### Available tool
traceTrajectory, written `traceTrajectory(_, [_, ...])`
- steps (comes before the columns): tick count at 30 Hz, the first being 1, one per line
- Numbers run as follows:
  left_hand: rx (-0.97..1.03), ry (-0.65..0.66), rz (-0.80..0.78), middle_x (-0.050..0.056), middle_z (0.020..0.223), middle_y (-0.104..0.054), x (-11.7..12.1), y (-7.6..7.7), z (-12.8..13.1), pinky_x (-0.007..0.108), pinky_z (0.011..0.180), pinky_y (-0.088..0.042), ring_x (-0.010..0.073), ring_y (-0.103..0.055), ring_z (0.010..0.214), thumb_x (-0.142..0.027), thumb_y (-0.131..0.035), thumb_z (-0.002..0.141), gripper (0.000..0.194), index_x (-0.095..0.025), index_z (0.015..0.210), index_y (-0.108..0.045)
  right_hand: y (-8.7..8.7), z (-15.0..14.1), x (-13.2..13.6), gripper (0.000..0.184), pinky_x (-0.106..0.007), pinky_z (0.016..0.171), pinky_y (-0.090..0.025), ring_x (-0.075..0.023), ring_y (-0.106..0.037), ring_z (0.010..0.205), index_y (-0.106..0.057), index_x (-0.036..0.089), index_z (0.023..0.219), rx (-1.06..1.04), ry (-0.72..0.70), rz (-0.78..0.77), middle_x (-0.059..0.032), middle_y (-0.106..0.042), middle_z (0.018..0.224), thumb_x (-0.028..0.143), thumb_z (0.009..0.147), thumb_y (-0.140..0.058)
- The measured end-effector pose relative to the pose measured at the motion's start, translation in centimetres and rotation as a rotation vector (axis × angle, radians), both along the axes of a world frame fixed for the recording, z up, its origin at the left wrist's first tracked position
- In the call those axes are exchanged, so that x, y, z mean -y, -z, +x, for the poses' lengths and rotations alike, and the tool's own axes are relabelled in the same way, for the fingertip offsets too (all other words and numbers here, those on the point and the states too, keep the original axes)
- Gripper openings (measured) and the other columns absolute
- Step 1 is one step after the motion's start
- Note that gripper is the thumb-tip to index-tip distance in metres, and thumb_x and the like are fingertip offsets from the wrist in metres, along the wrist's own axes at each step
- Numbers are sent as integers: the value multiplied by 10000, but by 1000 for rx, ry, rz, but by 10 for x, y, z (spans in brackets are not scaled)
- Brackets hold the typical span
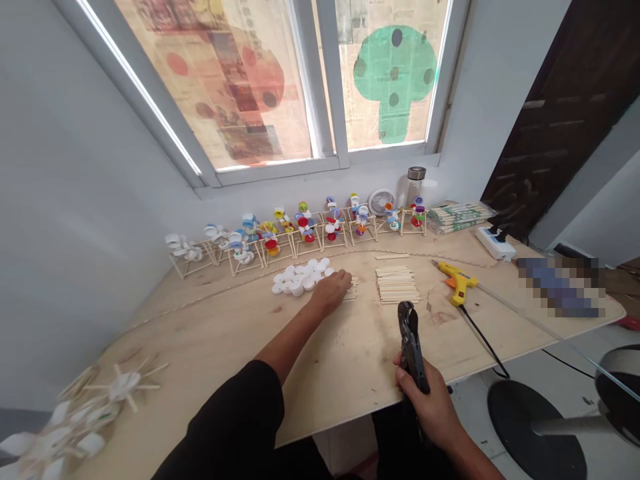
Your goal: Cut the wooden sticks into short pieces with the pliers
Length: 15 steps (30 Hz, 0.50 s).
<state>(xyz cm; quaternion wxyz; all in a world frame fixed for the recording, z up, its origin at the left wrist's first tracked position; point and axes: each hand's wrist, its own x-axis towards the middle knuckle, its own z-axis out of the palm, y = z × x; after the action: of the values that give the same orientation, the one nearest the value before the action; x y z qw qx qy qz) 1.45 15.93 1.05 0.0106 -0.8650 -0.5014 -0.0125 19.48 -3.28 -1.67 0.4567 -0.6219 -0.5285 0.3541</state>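
My left hand (332, 292) reaches forward over the table, its fingers curled down at a small pile of short wooden sticks (353, 289). Its fingertips are partly hidden, so I cannot see what they pinch. White plastic bottle caps (297, 284) lie heaped just left of that hand. In my right hand (431, 397), near the table's front edge, is a black pliers-like tool (412, 343), its jaw end pointing away from me. A larger stack of wooden sticks (398, 285) lies beyond the tool.
Several small stick-and-cap wheel models (306, 230) line the wall. A yellow glue gun (457, 283) with a cord lies right, near a power strip (495, 243), bagged sticks (460, 217), a fan (381, 202) and a bottle (415, 187). White-capped wheels (125, 387) lie front left.
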Motion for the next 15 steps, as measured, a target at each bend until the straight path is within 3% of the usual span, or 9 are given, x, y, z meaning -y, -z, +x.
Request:
traceTrajectory(7, [69,-23,70,79,977,-531,13,4,-1,293,768,-354,180,-477,899,-217,-250,908,231,-176,941,-475,-5,8,0,260,-268,585,-447,-185,-565,621,-601,154,852,2,-104,2,-27,-604,669,377,775,-494])
traceTrajectory(15, [93,-52,63,66,877,-561,44,21,-3,272,658,-352,172,-493,766,-183,-285,883,203,-175,876,-487,-6,9,3,237,-260,571,-439,-175,-548,608,-586,158,874,33,-111,-10,-24,-590,675,350,793,-474])
